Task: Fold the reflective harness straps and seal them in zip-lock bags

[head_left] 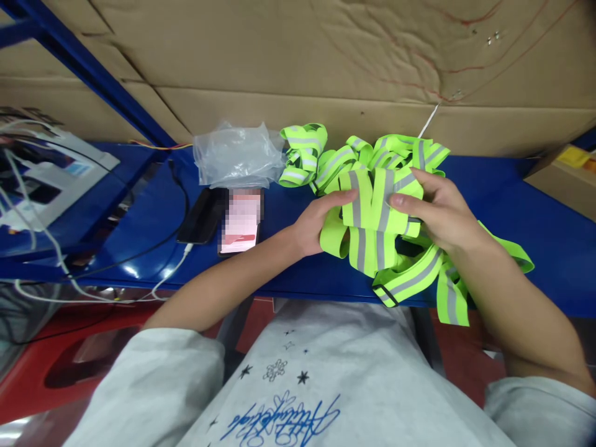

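Observation:
A folded bundle of neon-yellow reflective straps [372, 211] with grey stripes lies at the front of the blue table [521, 205]. My left hand [319, 223] grips the bundle's left side, thumb on top. My right hand [440, 211] holds its right side, with the thumb pressed onto a grey stripe. Loose strap ends [449, 298] hang over the table's front edge below my right wrist. More of the same straps [305, 152] lie in a tangled heap just behind the bundle.
A crumpled clear plastic bag [237, 155] sits left of the heap. Two phones [205, 217] [241, 223] lie beside each other, with a white cable [167, 276] running left. Cardboard [326, 62] lines the back. A cardboard box [568, 180] stands at the right.

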Motion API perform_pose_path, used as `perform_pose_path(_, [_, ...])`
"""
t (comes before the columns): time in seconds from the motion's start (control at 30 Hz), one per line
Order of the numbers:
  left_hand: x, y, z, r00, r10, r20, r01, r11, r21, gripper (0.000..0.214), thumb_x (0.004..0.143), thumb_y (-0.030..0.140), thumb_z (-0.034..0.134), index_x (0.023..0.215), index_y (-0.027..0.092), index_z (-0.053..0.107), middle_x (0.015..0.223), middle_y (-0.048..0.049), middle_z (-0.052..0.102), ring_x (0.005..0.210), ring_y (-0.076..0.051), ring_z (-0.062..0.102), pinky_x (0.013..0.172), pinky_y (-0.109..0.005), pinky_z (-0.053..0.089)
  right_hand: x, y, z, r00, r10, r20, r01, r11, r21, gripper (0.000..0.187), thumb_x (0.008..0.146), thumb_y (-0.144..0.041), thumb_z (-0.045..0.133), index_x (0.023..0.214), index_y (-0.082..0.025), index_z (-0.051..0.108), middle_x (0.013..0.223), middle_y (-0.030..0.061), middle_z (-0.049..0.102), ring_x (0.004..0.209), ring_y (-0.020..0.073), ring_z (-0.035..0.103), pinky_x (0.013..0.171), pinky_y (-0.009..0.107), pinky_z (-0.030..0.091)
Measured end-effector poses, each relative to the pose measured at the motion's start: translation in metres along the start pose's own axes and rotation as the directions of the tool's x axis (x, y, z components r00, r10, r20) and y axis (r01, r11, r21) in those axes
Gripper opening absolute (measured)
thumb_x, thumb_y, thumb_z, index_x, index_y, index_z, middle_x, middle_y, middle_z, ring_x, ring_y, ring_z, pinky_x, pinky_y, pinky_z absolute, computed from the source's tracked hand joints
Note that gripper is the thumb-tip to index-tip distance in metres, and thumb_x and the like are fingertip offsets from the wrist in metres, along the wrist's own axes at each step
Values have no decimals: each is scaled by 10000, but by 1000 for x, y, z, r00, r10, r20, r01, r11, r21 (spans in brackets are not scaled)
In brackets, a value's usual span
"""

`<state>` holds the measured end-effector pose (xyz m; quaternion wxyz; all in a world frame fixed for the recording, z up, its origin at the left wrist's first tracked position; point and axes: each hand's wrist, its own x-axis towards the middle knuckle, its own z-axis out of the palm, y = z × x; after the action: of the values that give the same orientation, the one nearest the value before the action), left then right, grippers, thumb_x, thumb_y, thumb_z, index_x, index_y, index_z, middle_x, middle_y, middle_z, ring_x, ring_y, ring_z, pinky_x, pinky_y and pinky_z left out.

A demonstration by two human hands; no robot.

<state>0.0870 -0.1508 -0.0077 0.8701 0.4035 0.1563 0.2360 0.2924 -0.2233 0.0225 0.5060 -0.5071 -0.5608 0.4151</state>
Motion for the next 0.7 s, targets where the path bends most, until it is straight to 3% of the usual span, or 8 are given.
perform_pose_path(0.13, [2,-2,0,1000,9,-13,-9,999,-34,525,727,553,869,1083,180,770,1115,-79,812,1264,-376,696,1083,-481,570,1,3,4,996,-33,-81,32,999,-16,390,770,-487,902,1088,-302,768,1105,-12,789,1048,264,745,973,438,631])
perform_pose_path(0.37, [2,-7,-2,985,-67,-156,87,988,126,474,642,417,965,997,156,790,1017,-89,820,1018,-311,759,1026,-476,559,2,-3,5,998,-52,35,60,952,-301,532,742,-447,910,1210,-277,722,1130,-3,747,1069,252,704,940,393,593])
perform_pose_path(0.47, [2,-6,-5,988,-101,-116,114,988,105,454,678,401,943,1045,179,794,1034,-78,821,1014,-304,761,1011,-471,566,0,-5,7,996,-83,45,93,942,-322,519,740,-416,905,1200,-262,722,1068,-7,740,999,233,699,885,370,586])
perform_pose_path(0.6, [1,-5,-9,995,-96,-33,98,993,70,621,648,638,929,1081,212,797,1119,-86,818,1177,-360,736,1049,-489,576,-2,-5,11,985,-172,-28,158,950,-268,491,701,-371,927,1142,-262,741,1070,-8,738,967,218,696,894,375,591])
perform_pose_path(0.7, [-3,-8,-8,999,-8,34,3,990,139,772,612,764,896,1154,225,785,1204,-98,800,1294,-385,685,1113,-504,552,-3,-4,11,975,-165,-149,151,984,-98,521,670,-395,949,1128,-267,739,1016,-5,740,872,201,697,811,364,609])
